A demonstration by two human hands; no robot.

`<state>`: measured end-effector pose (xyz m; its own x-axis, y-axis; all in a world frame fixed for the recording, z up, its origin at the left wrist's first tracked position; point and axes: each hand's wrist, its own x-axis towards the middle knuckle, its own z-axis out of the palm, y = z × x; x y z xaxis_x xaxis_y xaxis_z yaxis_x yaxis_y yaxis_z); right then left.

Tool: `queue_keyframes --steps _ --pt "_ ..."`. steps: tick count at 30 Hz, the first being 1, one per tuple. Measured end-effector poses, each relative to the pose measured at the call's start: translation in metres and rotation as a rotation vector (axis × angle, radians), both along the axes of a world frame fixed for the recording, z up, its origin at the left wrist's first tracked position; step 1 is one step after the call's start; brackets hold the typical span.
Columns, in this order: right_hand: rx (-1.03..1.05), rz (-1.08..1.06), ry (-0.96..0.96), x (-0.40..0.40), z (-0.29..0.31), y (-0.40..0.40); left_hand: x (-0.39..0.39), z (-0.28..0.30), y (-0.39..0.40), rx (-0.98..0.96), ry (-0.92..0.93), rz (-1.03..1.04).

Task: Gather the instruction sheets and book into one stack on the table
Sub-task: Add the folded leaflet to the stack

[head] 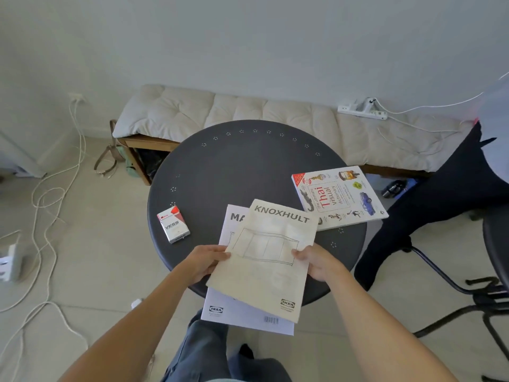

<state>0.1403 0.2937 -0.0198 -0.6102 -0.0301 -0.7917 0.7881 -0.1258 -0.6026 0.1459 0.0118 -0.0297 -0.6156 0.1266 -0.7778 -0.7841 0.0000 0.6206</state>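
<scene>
A cream KNOXHULT instruction sheet lies tilted over a white instruction sheet at the near edge of the round dark table; both overhang the edge toward me. My left hand grips the cream sheet's left edge, and my right hand grips its right edge. A Thai visual dictionary book rests flat at the table's right side, its near corner tucked under the cream sheet's top right corner.
A small red and white VESS box stands on the table's left part. Behind the table runs a cushioned bench with a power strip. A seated person's dark-trousered leg and a black chair are at right. Cables trail across the floor at left.
</scene>
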Motion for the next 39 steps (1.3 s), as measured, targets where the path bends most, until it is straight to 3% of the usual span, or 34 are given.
queue_keyframes --steps 5,9,16,23,28,33,39 --pt "0.111 0.080 -0.009 0.007 -0.009 -0.007 0.006 -0.009 0.015 -0.277 0.085 -0.055" --pt "0.445 0.145 0.064 0.012 -0.020 -0.015 0.011 -0.018 0.015 -0.570 0.170 -0.154" --pt "0.794 0.288 0.172 0.019 -0.020 -0.022 0.013 -0.021 0.012 -0.726 0.243 -0.296" --pt "0.884 0.336 0.147 0.016 -0.016 -0.015 -0.001 -0.015 0.015 -0.833 0.242 -0.483" --pt "0.828 0.165 0.093 0.004 -0.016 0.001 -0.033 -0.006 0.020 -0.796 0.270 -0.438" --pt "0.814 -0.047 0.091 -0.017 -0.016 0.030 -0.071 0.004 0.047 -0.601 0.302 -0.325" --pt "0.975 -0.099 0.139 -0.045 -0.004 0.072 -0.112 0.013 0.117 -0.467 0.391 -0.316"
